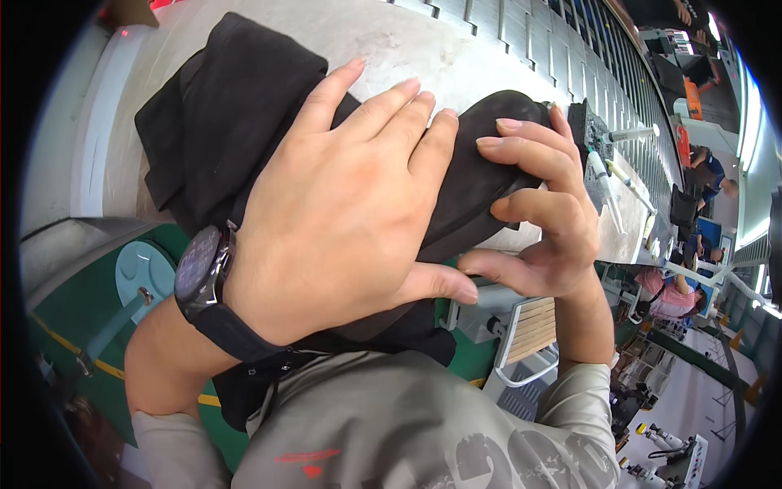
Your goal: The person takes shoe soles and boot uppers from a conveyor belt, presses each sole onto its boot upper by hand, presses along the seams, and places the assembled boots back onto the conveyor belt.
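My left hand (342, 204) is spread palm down, its fingers stretched out and apart. Below it lies a folded black cloth (244, 90), bunched at the left. A watch (204, 273) sits on the left wrist. My right hand (546, 204) has loosely bent fingers, spaced apart over a dark, rounded cloth-like piece (497, 122). Whether those fingertips touch it I cannot tell. The two thumbs come close together, with nothing visible between them. My left hand hides where the two dark pieces meet, so they may be one.
Under the cloth is a pale worktable (407, 41), with a row of metal rollers (570, 41) beyond. Right of my hand are a black textured block (588, 130) and syringes (604, 183). A blue stool (145, 277) and slatted chair (529, 330) stand below. People (672, 289) work far right.
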`<act>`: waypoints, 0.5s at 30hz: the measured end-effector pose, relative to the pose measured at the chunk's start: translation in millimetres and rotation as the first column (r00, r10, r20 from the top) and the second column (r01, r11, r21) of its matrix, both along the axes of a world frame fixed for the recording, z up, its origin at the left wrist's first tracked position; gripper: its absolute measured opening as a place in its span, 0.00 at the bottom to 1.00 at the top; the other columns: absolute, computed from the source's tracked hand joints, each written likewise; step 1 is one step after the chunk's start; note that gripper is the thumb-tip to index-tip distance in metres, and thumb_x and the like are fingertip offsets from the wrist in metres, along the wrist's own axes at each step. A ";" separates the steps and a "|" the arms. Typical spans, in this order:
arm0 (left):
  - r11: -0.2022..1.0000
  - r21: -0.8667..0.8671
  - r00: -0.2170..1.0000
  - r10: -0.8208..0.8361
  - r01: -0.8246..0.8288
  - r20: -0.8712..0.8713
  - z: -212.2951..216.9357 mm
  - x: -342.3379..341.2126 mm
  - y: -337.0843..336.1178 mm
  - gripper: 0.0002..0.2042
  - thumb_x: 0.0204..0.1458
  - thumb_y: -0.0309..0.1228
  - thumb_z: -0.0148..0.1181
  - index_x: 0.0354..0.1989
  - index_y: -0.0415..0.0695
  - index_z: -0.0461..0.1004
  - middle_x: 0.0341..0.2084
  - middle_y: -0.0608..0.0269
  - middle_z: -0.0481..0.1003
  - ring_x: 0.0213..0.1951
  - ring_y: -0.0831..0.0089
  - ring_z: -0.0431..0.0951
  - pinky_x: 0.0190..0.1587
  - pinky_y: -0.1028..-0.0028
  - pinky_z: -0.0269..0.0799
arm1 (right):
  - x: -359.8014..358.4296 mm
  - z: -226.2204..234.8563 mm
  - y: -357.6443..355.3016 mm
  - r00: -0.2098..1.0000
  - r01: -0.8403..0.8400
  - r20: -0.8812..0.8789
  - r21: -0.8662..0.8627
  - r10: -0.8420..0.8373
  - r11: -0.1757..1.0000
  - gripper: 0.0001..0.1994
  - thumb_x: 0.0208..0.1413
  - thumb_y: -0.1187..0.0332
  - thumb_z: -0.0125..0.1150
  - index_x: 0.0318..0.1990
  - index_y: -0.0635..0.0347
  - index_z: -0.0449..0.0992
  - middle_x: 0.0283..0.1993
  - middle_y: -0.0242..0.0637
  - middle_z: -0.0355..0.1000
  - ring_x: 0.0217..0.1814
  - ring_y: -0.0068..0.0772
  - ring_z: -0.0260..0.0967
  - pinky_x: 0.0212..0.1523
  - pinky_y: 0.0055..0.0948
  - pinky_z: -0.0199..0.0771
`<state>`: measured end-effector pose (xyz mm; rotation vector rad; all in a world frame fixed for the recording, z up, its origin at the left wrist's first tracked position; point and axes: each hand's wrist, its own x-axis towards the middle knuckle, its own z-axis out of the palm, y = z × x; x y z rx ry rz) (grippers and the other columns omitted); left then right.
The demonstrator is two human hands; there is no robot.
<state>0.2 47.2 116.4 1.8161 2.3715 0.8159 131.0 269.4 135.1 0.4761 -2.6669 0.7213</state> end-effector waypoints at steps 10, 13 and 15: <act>0.999 -0.017 0.997 -0.032 0.033 0.077 -0.3 -4.4 2.3 0.57 0.46 0.76 0.58 0.67 0.30 0.70 0.57 0.49 0.77 0.60 0.53 0.76 0.75 0.44 0.55 | -0.4 -2.2 -6.5 0.998 0.043 0.044 0.015 -0.044 0.999 0.24 0.42 0.49 0.83 0.43 0.48 0.83 0.59 0.44 0.80 0.64 0.54 0.76 0.78 0.68 0.48; 1.000 -0.019 0.995 -0.018 0.020 0.103 -0.4 -6.4 3.9 0.54 0.46 0.73 0.61 0.66 0.30 0.72 0.56 0.51 0.77 0.59 0.54 0.76 0.74 0.44 0.56 | -3.2 -4.4 -6.7 0.998 0.052 0.028 -0.022 -0.051 0.998 0.22 0.41 0.52 0.83 0.41 0.48 0.81 0.58 0.45 0.80 0.63 0.54 0.76 0.77 0.68 0.47; 1.000 0.000 0.994 0.011 -0.011 0.112 -3.6 -4.6 4.7 0.48 0.47 0.66 0.67 0.65 0.33 0.74 0.56 0.54 0.78 0.59 0.56 0.77 0.74 0.45 0.57 | -2.4 -5.5 -9.2 0.998 0.061 0.036 -0.038 -0.060 0.997 0.21 0.40 0.54 0.83 0.40 0.48 0.80 0.57 0.45 0.80 0.62 0.53 0.77 0.77 0.68 0.47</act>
